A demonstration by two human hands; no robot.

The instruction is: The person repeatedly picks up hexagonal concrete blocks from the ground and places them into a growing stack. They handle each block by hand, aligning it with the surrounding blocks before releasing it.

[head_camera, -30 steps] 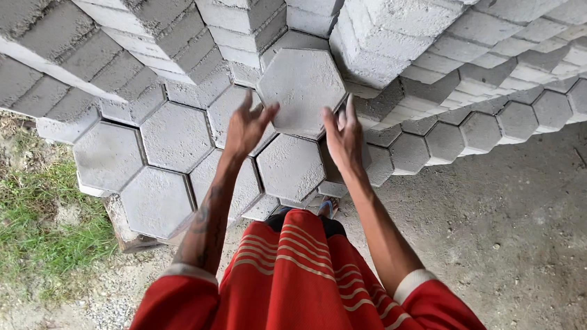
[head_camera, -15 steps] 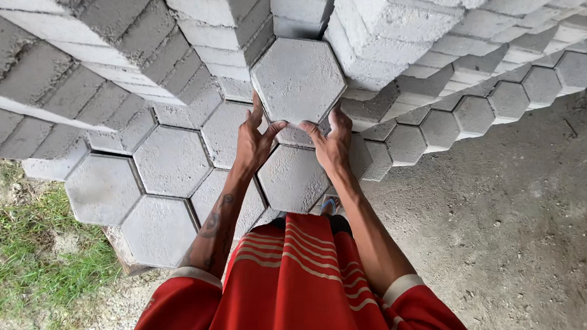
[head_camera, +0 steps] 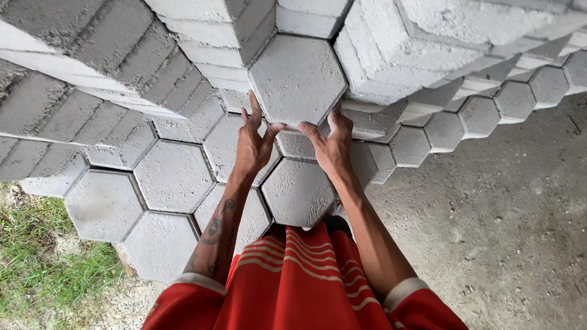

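1. Both hands are on the hexagon paver (head_camera: 297, 79) now. A second ago it sat a bit lower and my arms were more stretched out; now the paver is closer to my face and fills the gap between the tall stacks.
2. Left hand (head_camera: 253, 144) grips the lower left edge, fingers spread up along the side. Right hand (head_camera: 332, 147) holds the lower right edge, thumb pointing in toward the left one. So both are clasped on the same paver, nothing let go.
3. What that means for the job, as I read it: the paver is lifted clear of the flat layer and being carried up toward the stacks, not set down anywhere yet.
4. Where it is: held in the air right above the low layer of pavers (head_camera: 174, 176), which lie flat edge to edge like a honeycomb just in front of my legs.
5. Around it: tall stacks of grey pavers (head_camera: 201, 11) left and right, with another row of hexagons (head_camera: 515, 102) running off to the upper right.
6. The ground: bare packed dirt (head_camera: 525, 239) on the right, a patch of grass (head_camera: 13, 269) at lower left. It's outdoors, no tabletop anywhere.
7. My red shirt (head_camera: 297, 291) with pale stripes covers the bottom of the view.
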